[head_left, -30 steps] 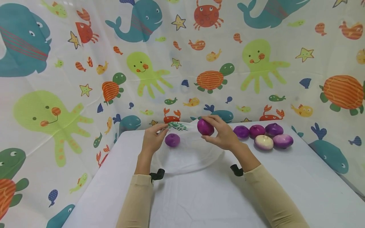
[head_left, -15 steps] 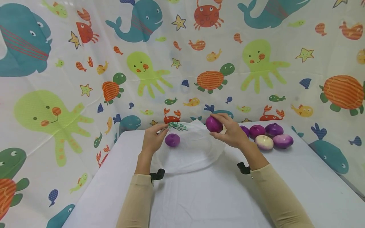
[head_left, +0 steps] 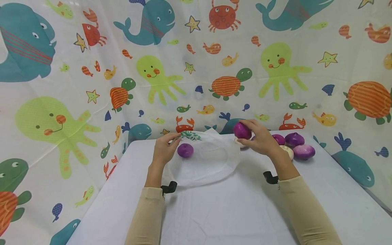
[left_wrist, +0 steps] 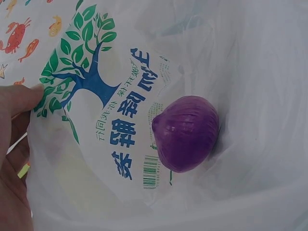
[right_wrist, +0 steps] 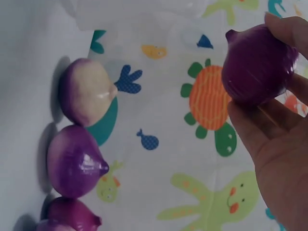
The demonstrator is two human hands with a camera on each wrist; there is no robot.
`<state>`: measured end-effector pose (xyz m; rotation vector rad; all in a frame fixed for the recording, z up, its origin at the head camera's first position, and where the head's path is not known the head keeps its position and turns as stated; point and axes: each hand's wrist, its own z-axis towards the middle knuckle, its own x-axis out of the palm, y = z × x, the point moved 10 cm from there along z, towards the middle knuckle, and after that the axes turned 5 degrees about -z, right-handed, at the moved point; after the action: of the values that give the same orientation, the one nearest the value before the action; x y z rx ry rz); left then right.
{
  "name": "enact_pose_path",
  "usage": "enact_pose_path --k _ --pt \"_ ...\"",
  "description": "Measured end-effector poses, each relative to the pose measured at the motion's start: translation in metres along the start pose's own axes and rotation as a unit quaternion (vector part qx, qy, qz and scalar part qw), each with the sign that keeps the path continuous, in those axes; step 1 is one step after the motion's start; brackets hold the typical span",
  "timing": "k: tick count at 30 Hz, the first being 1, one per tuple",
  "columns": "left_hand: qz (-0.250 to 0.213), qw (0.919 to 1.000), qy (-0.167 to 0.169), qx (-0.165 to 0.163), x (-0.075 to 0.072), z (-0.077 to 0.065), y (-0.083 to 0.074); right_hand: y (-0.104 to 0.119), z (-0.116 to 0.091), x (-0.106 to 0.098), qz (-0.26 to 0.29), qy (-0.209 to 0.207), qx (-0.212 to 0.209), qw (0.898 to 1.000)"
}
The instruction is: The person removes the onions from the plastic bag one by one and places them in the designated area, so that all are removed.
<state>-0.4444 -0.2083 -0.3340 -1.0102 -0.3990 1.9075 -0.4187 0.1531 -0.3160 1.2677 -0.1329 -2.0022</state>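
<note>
My left hand [head_left: 164,148] pinches the edge of a white plastic bag [head_left: 211,166], which spreads over the table with its mouth toward me. A green and blue tree print and lettering show on the bag in the left wrist view. Inside lies a purple onion [left_wrist: 187,134]. My right hand [head_left: 260,137] grips another purple onion [right_wrist: 260,65] between thumb and fingers, held up at the right of the bag. Under and behind this hand, a pale onion [right_wrist: 86,91] with a purple base stands on the table, partly covered in the head view.
More onions stand at the right: a purple onion [head_left: 294,139], a white-and-purple onion [head_left: 304,152] and others partly behind my right hand. A white cloth covers the table [head_left: 220,214]. A sea-animal curtain [head_left: 196,85] hangs behind and at the sides.
My right hand has moved to the right with its onion, from over the bag to near the onion group. My left hand and the onion in the bag have stayed in place.
</note>
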Motion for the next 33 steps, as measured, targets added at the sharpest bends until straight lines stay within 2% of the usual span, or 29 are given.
enact_pose_path --k 9,16,21,33 --pt "0.0 0.9999 0.005 -0.009 0.0 0.0 -0.002 -0.024 -0.005 -0.007 -0.005 0.048 0.046 0.998" --pt "0.004 1.0 0.004 -0.007 0.0 0.0 -0.003 -0.047 -0.014 -0.006 0.0 0.102 0.103 0.989" --pt "0.004 1.0 0.004 -0.003 0.001 0.0 -0.002 -0.057 -0.019 -0.007 0.009 0.12 0.121 0.985" --pt "0.008 0.9999 0.004 -0.011 0.001 -0.001 -0.002 -0.076 -0.028 0.003 -0.017 0.166 0.152 0.974"
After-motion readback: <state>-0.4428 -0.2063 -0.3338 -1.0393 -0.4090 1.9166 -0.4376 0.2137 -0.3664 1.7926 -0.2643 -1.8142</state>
